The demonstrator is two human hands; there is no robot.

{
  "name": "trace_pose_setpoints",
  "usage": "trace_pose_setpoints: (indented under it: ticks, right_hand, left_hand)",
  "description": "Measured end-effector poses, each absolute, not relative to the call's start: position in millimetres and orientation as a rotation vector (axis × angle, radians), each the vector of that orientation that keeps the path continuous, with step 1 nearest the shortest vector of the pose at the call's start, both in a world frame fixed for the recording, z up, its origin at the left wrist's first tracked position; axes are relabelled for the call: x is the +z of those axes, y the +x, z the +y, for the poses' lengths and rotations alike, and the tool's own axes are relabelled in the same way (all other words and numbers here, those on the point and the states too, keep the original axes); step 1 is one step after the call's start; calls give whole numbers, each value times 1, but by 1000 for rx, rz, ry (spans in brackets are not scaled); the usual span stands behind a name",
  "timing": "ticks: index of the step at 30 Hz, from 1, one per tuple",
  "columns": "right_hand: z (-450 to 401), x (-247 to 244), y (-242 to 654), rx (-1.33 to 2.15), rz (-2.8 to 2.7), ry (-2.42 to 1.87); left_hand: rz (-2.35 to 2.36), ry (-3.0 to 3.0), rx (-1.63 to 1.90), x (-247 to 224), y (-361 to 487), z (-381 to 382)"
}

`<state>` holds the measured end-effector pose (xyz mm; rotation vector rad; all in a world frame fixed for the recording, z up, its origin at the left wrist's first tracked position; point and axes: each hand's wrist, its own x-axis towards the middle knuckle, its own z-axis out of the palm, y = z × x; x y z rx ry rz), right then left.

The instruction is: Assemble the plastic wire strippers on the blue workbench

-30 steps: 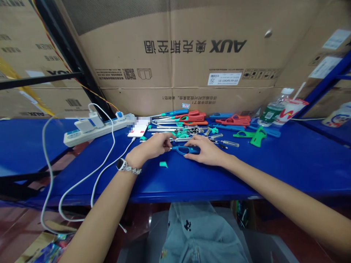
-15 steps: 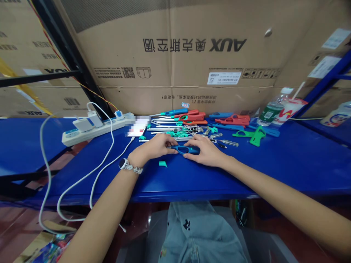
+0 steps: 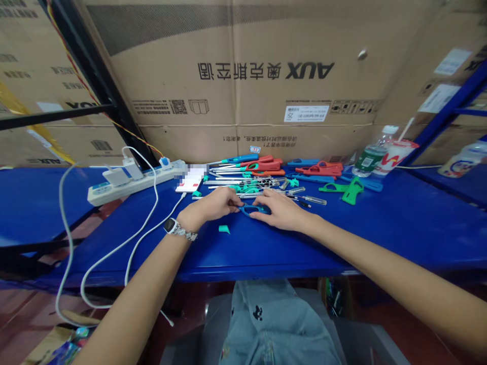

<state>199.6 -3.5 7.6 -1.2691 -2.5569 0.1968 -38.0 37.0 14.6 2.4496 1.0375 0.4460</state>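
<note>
A blue lighter casing (image 3: 251,209) lies low over the blue shelf top between my two hands. The fingertips of my left hand (image 3: 219,203) pinch its left end, and my right hand (image 3: 280,210) holds its right part between thumb and fingers. Behind my hands are metal rods with wires (image 3: 243,181) and small teal pieces. Red lighter casings (image 3: 264,165) and blue ones lie further back. Nearer the front edge sits one small teal piece (image 3: 224,229), apart from the rest.
A white power strip (image 3: 114,187) and a phone (image 3: 190,178) with cables are at the left. At the right are red casings (image 3: 327,168), a green casing (image 3: 353,190), a bottle (image 3: 368,161) and a cup (image 3: 395,156). Cardboard (image 3: 243,91) stands behind.
The blue casing has shifted slightly left and my right hand has moved over more of it, its fingers nearer my left hand. The camera view has shifted slightly.
</note>
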Motion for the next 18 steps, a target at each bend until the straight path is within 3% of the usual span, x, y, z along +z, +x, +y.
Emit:
trace_pose_setpoints:
  ticks: [12, 18]
  right_hand:
    - [-8, 16, 188, 186, -2633, -1262]
    - [-9, 12, 199, 294, -2412, -1322]
  left_hand:
    - [1034, 2485, 566, 15, -40, 30]
    - [1183, 2564, 1260, 32, -29, 11]
